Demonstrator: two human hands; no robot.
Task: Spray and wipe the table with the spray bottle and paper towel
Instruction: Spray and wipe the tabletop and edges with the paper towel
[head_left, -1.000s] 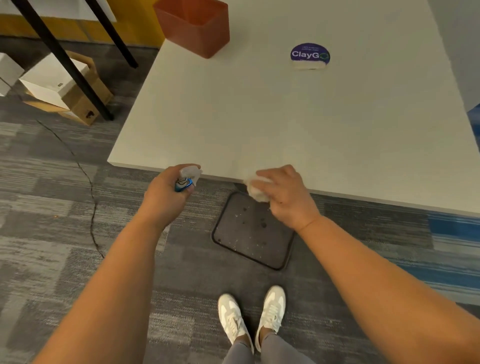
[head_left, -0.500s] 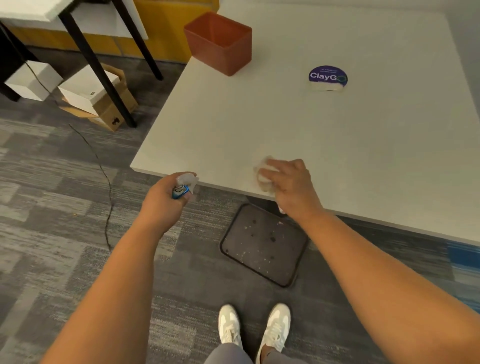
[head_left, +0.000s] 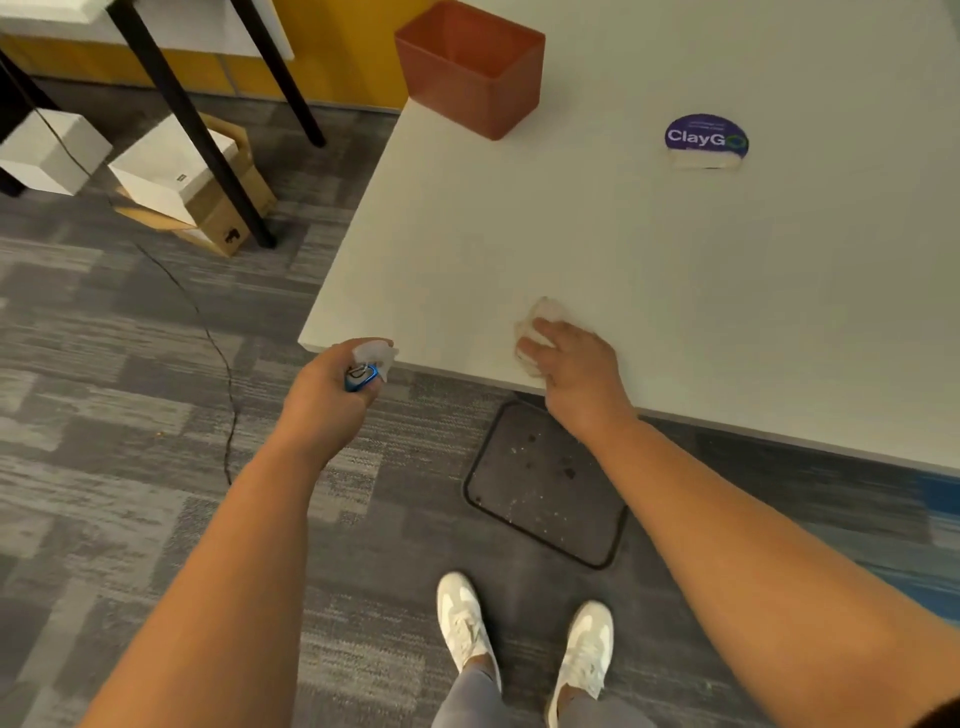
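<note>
Nearest the camera, the person's two white shoes (head_left: 524, 639) stand on grey patterned carpet (head_left: 104, 467), just short of a dark rectangular floor plate (head_left: 545, 488) that lies partly under the table's front edge.

Above the carpet, the left hand (head_left: 324, 395) is curled round the spray bottle (head_left: 366, 366), held off the table just beside its near left corner. Only the bottle's pale nozzle head and a bit of blue below it show past the fingers; the rest is hidden in the fist.

The right hand (head_left: 576, 371) lies on the white table (head_left: 675, 286) close to the front edge, palm down, fingers pressing a crumpled white paper towel (head_left: 540, 325) against the tabletop. The towel pokes out ahead of and to the left of the fingertips; whether the fingers pinch it or only press it flat cannot be told.

Farther back on the table, a round purple sticker reading "ClayG" (head_left: 705, 137) sits to the right, and an orange-red open bin (head_left: 470, 65) stands at the far left edge, well apart from the towel.

On the floor to the left, white and brown cardboard boxes (head_left: 182, 182) sit beside the black legs of another table (head_left: 197, 124), with a yellow wall base behind.
</note>
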